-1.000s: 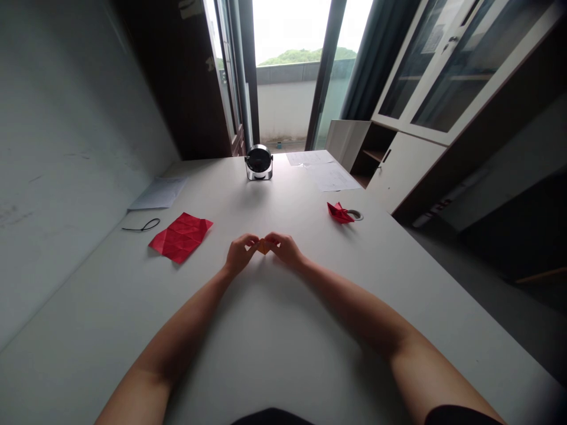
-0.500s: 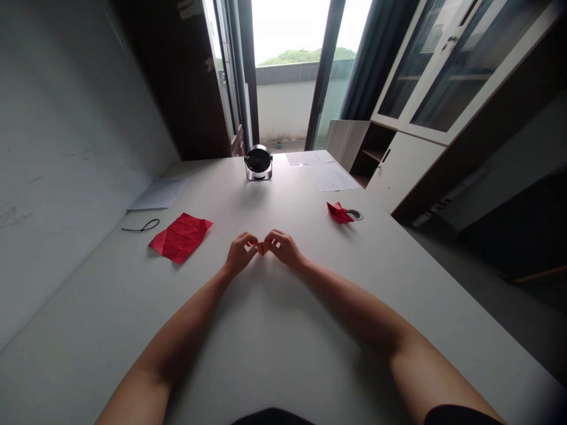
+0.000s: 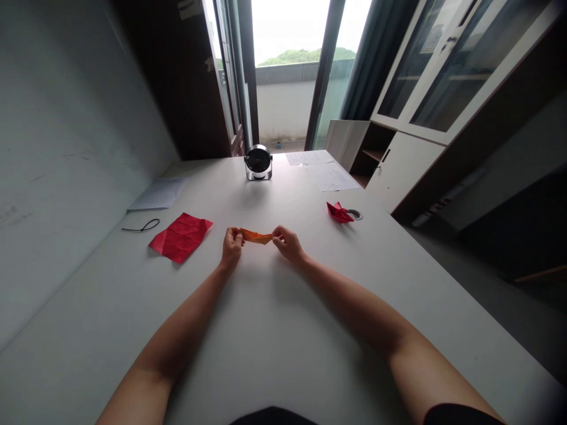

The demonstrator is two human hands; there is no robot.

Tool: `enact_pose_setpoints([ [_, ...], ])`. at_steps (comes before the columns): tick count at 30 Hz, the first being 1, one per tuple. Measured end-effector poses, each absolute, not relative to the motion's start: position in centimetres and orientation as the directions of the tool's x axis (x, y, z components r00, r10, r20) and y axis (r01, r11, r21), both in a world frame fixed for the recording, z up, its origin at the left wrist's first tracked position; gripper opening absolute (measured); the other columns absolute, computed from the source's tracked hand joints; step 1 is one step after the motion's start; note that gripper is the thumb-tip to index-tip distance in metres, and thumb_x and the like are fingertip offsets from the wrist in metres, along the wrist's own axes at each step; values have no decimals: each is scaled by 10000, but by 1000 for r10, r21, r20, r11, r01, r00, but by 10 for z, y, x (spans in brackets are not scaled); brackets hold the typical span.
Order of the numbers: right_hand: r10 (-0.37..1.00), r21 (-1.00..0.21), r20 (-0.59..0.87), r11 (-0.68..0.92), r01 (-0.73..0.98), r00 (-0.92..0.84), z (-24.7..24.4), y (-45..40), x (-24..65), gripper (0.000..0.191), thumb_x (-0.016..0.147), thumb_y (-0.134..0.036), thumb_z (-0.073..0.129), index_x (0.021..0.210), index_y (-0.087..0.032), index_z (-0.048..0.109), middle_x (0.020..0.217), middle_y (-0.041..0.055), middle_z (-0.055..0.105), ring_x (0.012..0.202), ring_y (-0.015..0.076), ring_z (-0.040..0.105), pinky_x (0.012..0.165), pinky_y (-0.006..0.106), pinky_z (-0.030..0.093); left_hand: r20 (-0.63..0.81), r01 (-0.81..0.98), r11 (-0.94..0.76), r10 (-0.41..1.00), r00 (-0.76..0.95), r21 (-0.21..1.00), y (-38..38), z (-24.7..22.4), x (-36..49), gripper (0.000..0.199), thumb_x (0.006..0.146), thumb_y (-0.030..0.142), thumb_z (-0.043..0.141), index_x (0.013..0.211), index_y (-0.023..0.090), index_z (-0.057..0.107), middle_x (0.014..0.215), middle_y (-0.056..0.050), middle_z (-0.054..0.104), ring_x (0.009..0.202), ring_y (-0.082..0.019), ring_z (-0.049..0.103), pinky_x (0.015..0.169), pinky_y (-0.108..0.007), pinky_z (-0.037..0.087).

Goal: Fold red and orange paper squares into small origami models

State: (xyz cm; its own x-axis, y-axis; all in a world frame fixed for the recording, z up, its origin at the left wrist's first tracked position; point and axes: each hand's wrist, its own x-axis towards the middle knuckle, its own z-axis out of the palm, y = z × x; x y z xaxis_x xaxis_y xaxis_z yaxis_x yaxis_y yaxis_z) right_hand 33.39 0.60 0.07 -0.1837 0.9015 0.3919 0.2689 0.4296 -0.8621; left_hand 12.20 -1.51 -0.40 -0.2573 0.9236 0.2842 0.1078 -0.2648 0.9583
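Stretched between my hands is an orange folded paper point(image 3: 257, 236), long and narrow, over the middle of the white table point(image 3: 274, 330). My left hand point(image 3: 233, 245) is closed on its left end. The fingertips of my right hand point(image 3: 287, 241) pinch its right tip. A creased red paper sheet point(image 3: 181, 237) lies spread out left of my left hand. Off to the right sits a red folded paper boat point(image 3: 339, 212), touching or close beside a grey-white ring point(image 3: 355, 215).
A round black device on a silver stand point(image 3: 258, 162) is at the table's far side. Printed sheets point(image 3: 334, 176) lie at the back right, another sheet point(image 3: 158, 193) at the left edge. A black cable tie point(image 3: 144, 226) lies near the left wall.
Both hands have shifted, my left hand mainly leftward, so they are farther apart. The orange paper, earlier small and mostly hidden, now shows as a long strip between them.
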Motion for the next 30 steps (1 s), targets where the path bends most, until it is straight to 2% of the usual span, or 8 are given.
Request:
enact_pose_setpoints([
  [4,915,-878,371,402,261,-161,-2,9,335,45,729,-229,504,718,-199,536,668,-21,540,586,121,464,570,245,393,230,-15,-241,940,-251,970,-14,-5,122,124,906,308,510,961,224,439,695,50,479,547,-89,490,622,-239,482],
  [8,923,-883,345,381,276,-170,-3,10,336,36,721,-216,501,716,-198,533,662,-32,533,575,112,456,556,234,382,216,-115,-251,943,-253,961,-11,-7,123,163,903,314,536,967,220,419,831,22,541,580,-81,548,647,-261,518],
  [13,910,-864,355,406,298,-212,-4,9,335,69,737,-212,511,796,-208,548,735,-27,579,597,111,490,577,235,409,243,-78,-268,941,-235,960,-11,-9,123,173,907,314,555,967,210,430,862,15,553,613,-88,584,667,-278,536],
  [19,866,-790,406,493,364,-291,-5,6,333,282,775,-214,556,1055,-243,560,868,-4,648,661,123,551,628,247,458,289,-5,-296,938,-192,955,-15,-7,125,183,932,353,545,986,210,444,874,0,574,677,-114,625,695,-292,546],
  [30,779,-697,513,623,355,-361,0,1,333,97,862,-225,562,955,-214,588,948,36,654,743,132,588,668,246,477,272,-64,-285,950,-155,956,-16,-5,126,202,936,353,547,991,206,420,859,-13,632,702,-140,663,764,-361,567],
])
